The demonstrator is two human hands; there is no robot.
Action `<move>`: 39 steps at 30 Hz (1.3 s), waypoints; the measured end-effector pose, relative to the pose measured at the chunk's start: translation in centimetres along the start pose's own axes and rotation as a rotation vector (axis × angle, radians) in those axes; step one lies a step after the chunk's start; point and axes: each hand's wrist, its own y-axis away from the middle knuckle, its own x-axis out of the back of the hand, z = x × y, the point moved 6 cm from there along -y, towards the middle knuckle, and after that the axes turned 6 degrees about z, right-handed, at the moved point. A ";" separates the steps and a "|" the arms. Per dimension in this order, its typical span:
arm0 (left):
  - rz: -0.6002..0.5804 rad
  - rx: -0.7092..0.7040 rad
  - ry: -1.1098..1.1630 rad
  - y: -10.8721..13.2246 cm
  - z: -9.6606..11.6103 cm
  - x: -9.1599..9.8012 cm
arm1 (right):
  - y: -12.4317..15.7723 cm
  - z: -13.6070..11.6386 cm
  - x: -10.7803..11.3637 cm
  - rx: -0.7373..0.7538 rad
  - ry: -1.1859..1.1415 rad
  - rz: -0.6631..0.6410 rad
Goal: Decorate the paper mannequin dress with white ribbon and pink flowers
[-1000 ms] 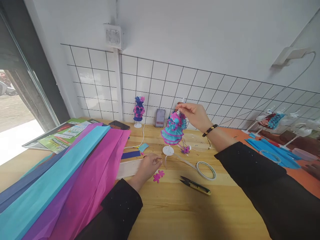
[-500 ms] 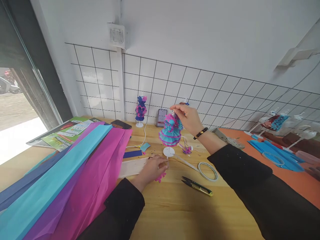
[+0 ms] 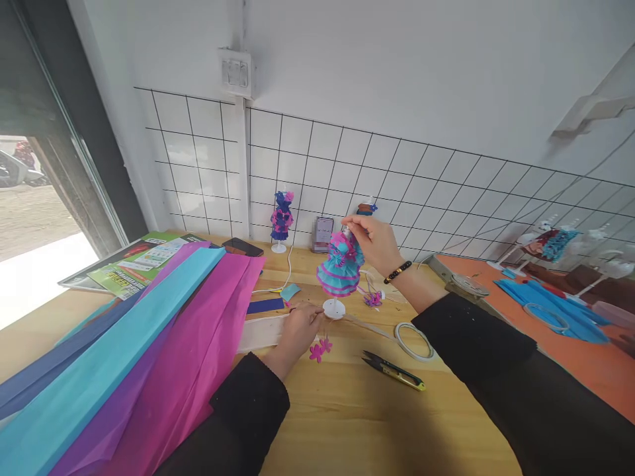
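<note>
A small white mannequin stand wearing a turquoise and pink paper dress [image 3: 339,270] rests on the wooden table [image 3: 347,423]. My right hand [image 3: 376,242] is closed in a pinch on the mannequin's top, just above the dress. My left hand [image 3: 296,328] lies on the table with curled fingers next to the stand's round white base [image 3: 333,309] and the end of a white strip [image 3: 258,333]. What those fingers hold is hidden. Two pink paper flowers [image 3: 321,348] lie just right of that hand.
Long sheets of tissue paper [image 3: 149,344] in blue, purple and pink cover the left. Thread snips [image 3: 394,371] and a tape roll [image 3: 415,340] lie to the right. A second dressed mannequin [image 3: 281,220], a phone [image 3: 243,246] and a small device [image 3: 324,233] stand by the tiled wall. An orange mat [image 3: 585,357] holds blue paper.
My left hand, which lay over the pink flowers half a second ago, has drawn back toward the stand's base, uncovering them. My right hand keeps its pinch on the mannequin's top.
</note>
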 end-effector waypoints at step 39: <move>-0.207 -0.109 -0.048 -2.5 0.9 -4.5 | 21.8 9.0 -1.2 -0.408 0.128 -0.431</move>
